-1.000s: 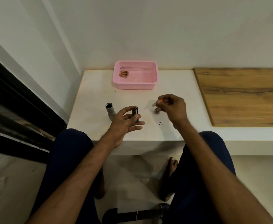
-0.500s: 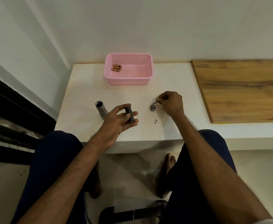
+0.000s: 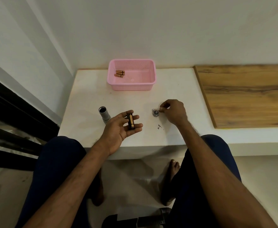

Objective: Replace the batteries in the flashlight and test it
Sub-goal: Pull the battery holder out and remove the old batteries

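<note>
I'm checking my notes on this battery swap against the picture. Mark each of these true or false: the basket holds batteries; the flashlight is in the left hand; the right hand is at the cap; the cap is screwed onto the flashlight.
1. The pink basket holds batteries. True.
2. The flashlight is in the left hand. False: it stands on the table; the open left hand holds a battery holder.
3. The right hand is at the cap. True.
4. The cap is screwed onto the flashlight. False: it lies apart on the table.

Dim, soft shadows — edges bowed, sharp
</note>
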